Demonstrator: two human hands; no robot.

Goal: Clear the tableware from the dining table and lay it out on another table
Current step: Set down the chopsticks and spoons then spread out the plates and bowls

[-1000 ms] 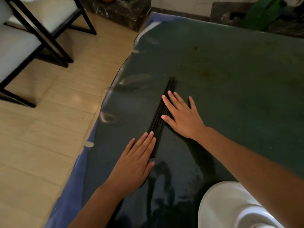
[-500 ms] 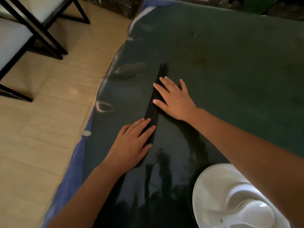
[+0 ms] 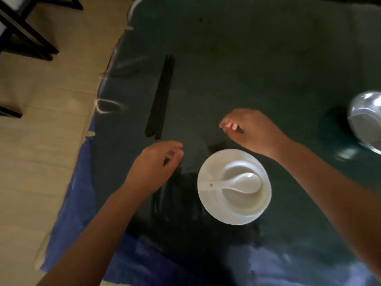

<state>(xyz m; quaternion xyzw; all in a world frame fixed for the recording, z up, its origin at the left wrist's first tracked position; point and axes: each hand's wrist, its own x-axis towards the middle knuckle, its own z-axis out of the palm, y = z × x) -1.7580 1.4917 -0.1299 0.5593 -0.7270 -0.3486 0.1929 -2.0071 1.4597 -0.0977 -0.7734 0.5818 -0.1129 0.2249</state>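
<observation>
1. Your left hand [image 3: 153, 168] hovers in the lower middle of the frame with loosely curled fingers, grasping nothing; it sits just below the near ends of the bundle of thin black chopsticks [image 3: 160, 98]
2. Your right hand [image 3: 250, 131] hangs at centre frame, fingers relaxed and bent, also empty
3. The chopsticks lie together, ends aligned, left of centre on the dark green glossy table [image 3: 247, 58], apparently squared up as a neat set
4. The round white ceramic plate [image 3: 255, 209] sits below centre, between your forearms, carrying a white ceramic soup spoon [image 3: 233, 182] in what looks like a small bowl; stacked so, it probably moves as one piece
5. A clear glass bowl [image 3: 365, 120] sits blurred at the right edge, well apart from both hands
</observation>
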